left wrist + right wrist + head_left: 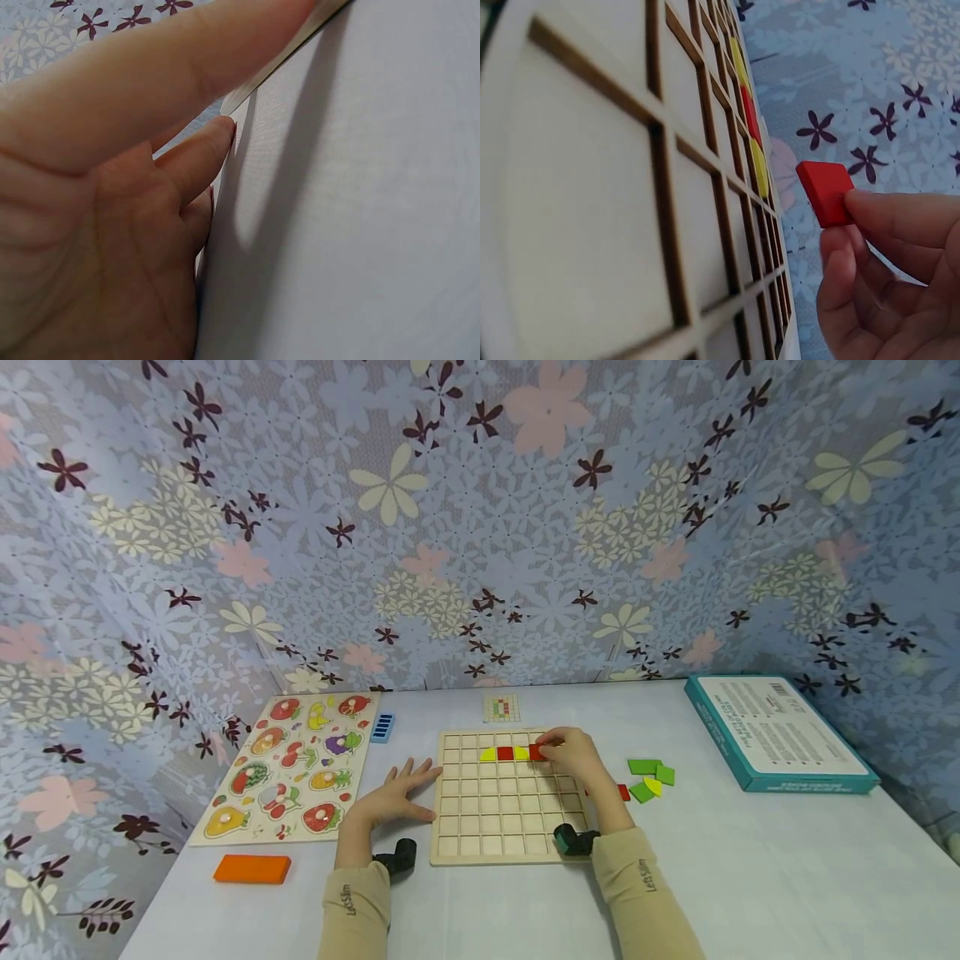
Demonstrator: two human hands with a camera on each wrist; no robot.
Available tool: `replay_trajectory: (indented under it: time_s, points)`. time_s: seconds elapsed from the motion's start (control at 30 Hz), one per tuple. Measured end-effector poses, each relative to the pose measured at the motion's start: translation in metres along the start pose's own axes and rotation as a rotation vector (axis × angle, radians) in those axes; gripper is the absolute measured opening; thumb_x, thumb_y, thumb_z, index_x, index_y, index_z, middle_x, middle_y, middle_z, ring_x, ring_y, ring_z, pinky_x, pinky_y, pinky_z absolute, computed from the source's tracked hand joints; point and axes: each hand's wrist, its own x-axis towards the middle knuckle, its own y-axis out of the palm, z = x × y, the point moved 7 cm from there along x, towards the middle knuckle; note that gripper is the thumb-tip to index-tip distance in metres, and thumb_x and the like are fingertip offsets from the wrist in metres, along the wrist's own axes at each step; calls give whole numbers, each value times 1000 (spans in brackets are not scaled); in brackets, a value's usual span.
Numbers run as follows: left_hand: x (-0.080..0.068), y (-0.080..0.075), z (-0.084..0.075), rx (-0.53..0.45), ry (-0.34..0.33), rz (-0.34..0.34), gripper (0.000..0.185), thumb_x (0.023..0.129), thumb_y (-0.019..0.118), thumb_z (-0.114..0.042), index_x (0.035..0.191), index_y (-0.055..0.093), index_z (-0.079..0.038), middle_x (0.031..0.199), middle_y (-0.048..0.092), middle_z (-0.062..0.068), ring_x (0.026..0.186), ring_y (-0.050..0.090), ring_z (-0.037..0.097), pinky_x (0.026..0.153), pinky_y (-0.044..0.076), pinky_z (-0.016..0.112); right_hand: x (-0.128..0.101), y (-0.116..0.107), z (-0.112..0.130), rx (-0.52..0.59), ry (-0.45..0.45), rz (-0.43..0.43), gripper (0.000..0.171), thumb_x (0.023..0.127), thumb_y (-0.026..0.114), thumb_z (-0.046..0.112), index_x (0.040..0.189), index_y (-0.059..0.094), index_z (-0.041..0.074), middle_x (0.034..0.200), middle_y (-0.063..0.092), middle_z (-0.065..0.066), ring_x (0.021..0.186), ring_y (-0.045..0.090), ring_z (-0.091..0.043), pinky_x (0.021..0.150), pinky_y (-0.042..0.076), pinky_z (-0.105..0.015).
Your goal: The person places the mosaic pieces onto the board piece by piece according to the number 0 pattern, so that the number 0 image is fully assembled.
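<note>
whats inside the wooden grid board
One row holds a yellow piece, a red square and another yellow piece. The right hand pinches another red square; that hand and its wrist camera hide parts of the board.

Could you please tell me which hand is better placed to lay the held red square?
Most likely the right grip: it pinches the red square near the row of pieces, whereas the left grip lies left of the grid board, holding nothing.
</note>
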Motion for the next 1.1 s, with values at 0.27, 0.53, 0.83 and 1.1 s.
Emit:
replay_trajectory:
  time_s: [0.27, 0.53, 0.83, 1.1]
  points:
    - [0, 0, 0, -5, -7, -2, 83, 70, 78, -20, 142, 37, -12, 153, 16, 9, 141, -8, 33, 113, -8, 51, -1, 11, 4, -14, -29, 68, 17, 88, 56, 3, 100, 66, -3, 95, 61, -17, 68, 65, -22, 64, 55, -33]
    - [-1, 0, -1, 0, 14, 8, 82, 71, 77, -20, 142, 36, -11, 153, 16, 10, 141, -8, 33, 113, -9, 50, 0, 17, 6, -68, -56, 95, 12, 86, 58, 2, 96, 66, 1, 88, 61, -11, 69, 60, -19, 62, 51, -28]
    - [-1, -1, -1, 4, 15, 3, 83, 70, 77, -19, 142, 37, -11, 153, 16, 10, 141, -7, 33, 113, -9, 49, -1, 20, 3, -81, -55, 103, 7, 85, 60, 2, 90, 64, 4, 86, 61, -8, 72, 54, -18, 61, 48, -27]
    - [-1, 0, -2, -7, 12, 3, 82, 71, 77, -18, 142, 37, -11, 153, 16, 10, 141, -7, 33, 113, -9, 49, 1, 20, 0, -111, -49, 108, 13, 85, 58, 2, 95, 67, 1, 86, 64, -7, 71, 57, -16, 62, 48, -27]
